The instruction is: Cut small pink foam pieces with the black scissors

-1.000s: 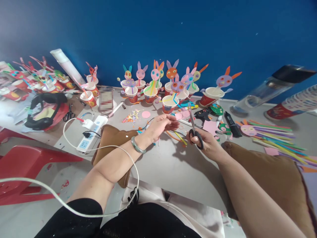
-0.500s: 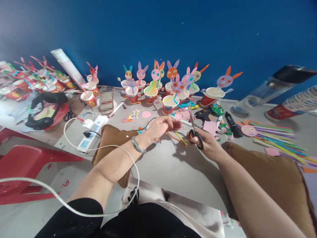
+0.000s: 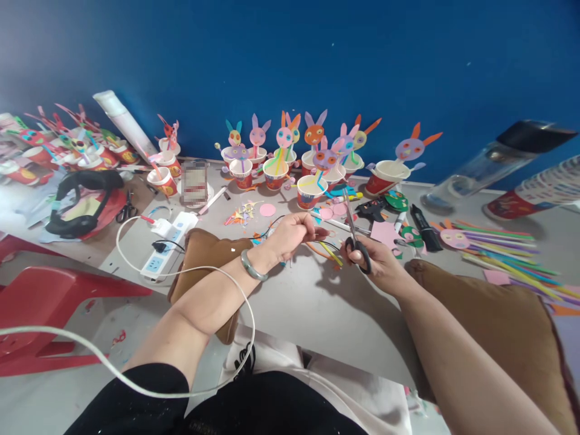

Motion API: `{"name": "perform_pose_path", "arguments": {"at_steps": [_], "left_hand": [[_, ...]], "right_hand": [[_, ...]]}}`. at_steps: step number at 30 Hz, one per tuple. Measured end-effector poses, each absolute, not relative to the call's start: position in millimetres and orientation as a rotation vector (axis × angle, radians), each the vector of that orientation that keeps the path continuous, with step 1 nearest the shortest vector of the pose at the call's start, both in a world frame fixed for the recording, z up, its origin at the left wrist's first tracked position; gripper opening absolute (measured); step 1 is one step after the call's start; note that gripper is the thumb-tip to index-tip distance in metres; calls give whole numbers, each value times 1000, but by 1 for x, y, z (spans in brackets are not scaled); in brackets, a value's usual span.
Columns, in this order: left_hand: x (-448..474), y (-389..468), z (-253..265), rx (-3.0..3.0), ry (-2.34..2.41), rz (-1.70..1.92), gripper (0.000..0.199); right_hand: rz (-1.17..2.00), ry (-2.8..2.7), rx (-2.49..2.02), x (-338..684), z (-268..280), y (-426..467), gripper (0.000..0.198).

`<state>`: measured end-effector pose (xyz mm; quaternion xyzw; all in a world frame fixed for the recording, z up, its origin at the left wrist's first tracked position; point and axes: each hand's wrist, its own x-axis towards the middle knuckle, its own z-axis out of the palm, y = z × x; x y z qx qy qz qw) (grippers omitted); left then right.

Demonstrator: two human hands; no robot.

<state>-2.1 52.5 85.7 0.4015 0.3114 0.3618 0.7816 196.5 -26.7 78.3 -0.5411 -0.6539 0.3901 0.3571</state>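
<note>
My right hand (image 3: 383, 264) is closed around the black handles of a pair of scissors (image 3: 352, 225), whose blades point up and away from me. To its left, my left hand (image 3: 292, 237) is raised over the table with its fingers curled into a pinch. Something thin may show at those fingertips, but it is too small to make out. Beneath and between the hands lie a yellow strip (image 3: 333, 254) and an orange one. Just beyond stands a paper cup (image 3: 312, 194) bearing a purple rabbit face (image 3: 325, 159).
More rabbit-faced cups (image 3: 275, 179) line the blue wall. Paper scraps (image 3: 244, 214), a pink disc (image 3: 267, 209), a black glue gun (image 3: 369, 209), a marker (image 3: 426, 228) and coloured stems (image 3: 512, 257) lie about. A power strip (image 3: 170, 244), white cable (image 3: 233, 281) and brown cushions (image 3: 489, 326) flank my arms.
The fingers of my left hand have curled in more tightly. My right hand and the scissors stay nearly where they were.
</note>
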Motion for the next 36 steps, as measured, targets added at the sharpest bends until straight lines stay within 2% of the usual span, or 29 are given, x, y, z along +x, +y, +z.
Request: {"name": "perform_pose_path", "arguments": {"at_steps": [17,29,36], "left_hand": [[-2,54,87,992,753,805,22],[-3,52,89,959,745,683,13],[-6,45,98,1111,631,651,23]], "right_hand": [[1026,-1676,-1423,195,77,-26,53],[1088,-1613,-1428,187,79,-27,48],[1086,-1642,-1430,186,70,-26,48]]}}
